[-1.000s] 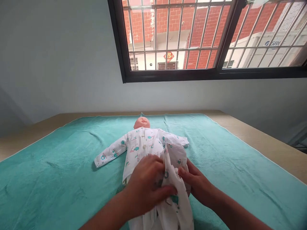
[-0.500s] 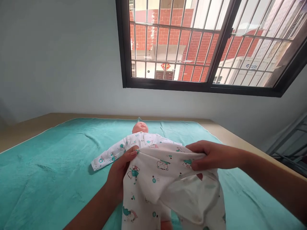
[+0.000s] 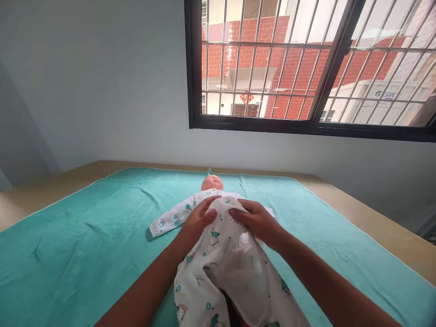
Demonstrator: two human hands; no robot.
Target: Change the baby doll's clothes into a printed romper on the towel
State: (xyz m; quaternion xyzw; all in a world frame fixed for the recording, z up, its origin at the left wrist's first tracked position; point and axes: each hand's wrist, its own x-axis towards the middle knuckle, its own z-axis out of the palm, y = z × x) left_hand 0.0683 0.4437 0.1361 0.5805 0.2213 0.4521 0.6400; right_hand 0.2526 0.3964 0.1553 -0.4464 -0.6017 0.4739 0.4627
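A baby doll (image 3: 212, 182) lies on its back on a teal blanket, dressed in a white printed top (image 3: 175, 217) with its sleeve spread out to the left. In front of it, both my hands hold up white printed baby pants (image 3: 218, 247), patterned with small animals and teal dots. My left hand (image 3: 200, 218) pinches the upper left edge of the pants, thumb on the near side. My right hand (image 3: 254, 220) grips the upper right edge. The fabric hangs down between my forearms and hides most of the doll's lower body.
The teal blanket (image 3: 85, 254) covers most of a wooden table (image 3: 361, 218), whose light brown border shows at the back and sides. Behind it stands a grey wall (image 3: 102, 81) with a dark-framed, barred window (image 3: 259, 122).
My hands have come closer together along the top edge of the pants, bunching the fabric and moving it nearer the doll's chest. The view has turned slightly left.
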